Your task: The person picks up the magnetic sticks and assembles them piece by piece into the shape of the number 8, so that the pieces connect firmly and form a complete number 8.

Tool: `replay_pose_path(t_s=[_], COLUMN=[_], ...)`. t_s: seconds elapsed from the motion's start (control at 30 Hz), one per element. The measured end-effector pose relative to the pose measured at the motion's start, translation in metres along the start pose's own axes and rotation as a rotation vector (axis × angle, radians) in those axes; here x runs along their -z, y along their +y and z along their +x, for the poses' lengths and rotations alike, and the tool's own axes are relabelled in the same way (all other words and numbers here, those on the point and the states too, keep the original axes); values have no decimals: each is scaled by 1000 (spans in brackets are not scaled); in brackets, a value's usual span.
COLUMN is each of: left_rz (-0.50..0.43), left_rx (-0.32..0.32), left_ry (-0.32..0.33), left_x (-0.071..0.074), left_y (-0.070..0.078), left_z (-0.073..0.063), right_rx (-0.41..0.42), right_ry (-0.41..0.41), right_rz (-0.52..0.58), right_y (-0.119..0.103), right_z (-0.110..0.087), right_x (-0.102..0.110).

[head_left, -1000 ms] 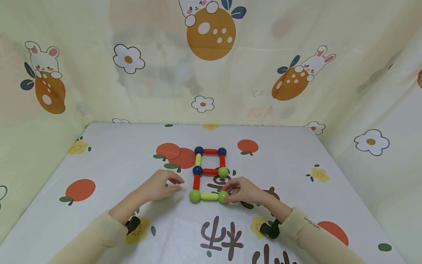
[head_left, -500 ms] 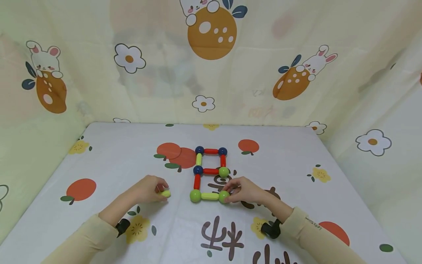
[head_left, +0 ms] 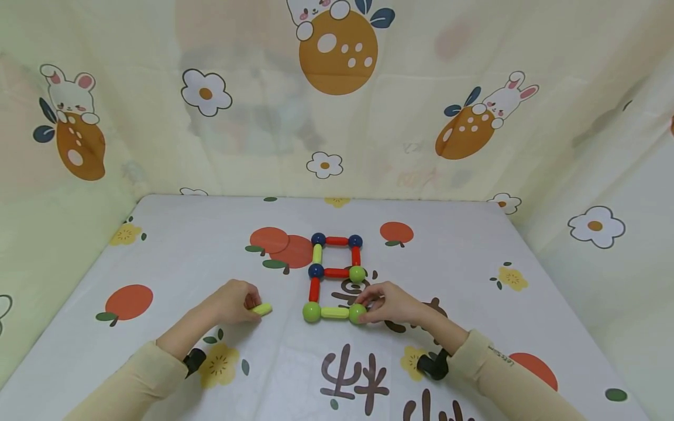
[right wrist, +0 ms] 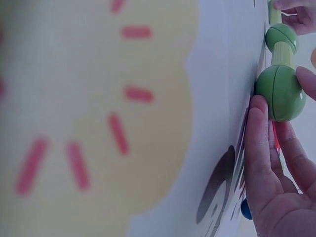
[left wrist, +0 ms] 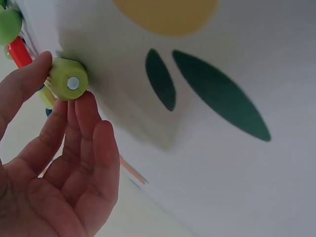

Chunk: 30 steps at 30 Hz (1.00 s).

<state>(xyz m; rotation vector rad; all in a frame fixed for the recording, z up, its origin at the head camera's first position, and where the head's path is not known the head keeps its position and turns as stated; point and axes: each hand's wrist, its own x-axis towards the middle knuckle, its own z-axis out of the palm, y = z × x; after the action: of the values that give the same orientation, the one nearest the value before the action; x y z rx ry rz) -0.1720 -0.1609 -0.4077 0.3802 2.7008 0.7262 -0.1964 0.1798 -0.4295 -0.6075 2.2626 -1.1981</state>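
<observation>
My left hand (head_left: 235,302) pinches a yellow-green magnetic rod (head_left: 262,309) between thumb and fingertips, left of the ball-and-rod figure and apart from it. In the left wrist view, one end of this rod (left wrist: 68,80) shows a pale round disc. The fingers of my right hand (head_left: 392,304) grip a green ball (head_left: 357,313) at the figure's lower right corner. Joined to that ball is another yellow-green rod (head_left: 334,313), which leads to a second green ball (head_left: 312,311). A red rod (head_left: 314,290) runs up from there to a blue ball (head_left: 316,271).
Farther back, red rods (head_left: 336,241), a short yellow-green rod (head_left: 317,254), blue balls (head_left: 355,241) and a green ball (head_left: 357,274) form a closed square. A printed white cloth (head_left: 184,245) covers the table, and a patterned curtain (head_left: 253,146) hangs behind it.
My left hand has drawn back to the left, and the yellow-green rod in its fingers has come into sight. The right hand stays on the green ball.
</observation>
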Motion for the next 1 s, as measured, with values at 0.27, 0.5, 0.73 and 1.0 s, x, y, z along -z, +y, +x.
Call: replay_pose_path(t_s=[0.27, 0.5, 0.73, 1.0], left_rz=[-29, -44, -77, -135], left_rx=[-94, -96, -106, -79], left_ry=[44, 57, 62, 88], left_x=[4, 3, 2, 0], left_y=[3, 17, 39, 65], left_z=[7, 21, 38, 56], right_rx=[2, 6, 7, 14], right_ry=[2, 4, 6, 3], right_rz=[10, 16, 9, 15], right_y=[3, 4, 4, 3], right_z=[1, 0, -2, -2], right_x=[-1, -1, 0, 1])
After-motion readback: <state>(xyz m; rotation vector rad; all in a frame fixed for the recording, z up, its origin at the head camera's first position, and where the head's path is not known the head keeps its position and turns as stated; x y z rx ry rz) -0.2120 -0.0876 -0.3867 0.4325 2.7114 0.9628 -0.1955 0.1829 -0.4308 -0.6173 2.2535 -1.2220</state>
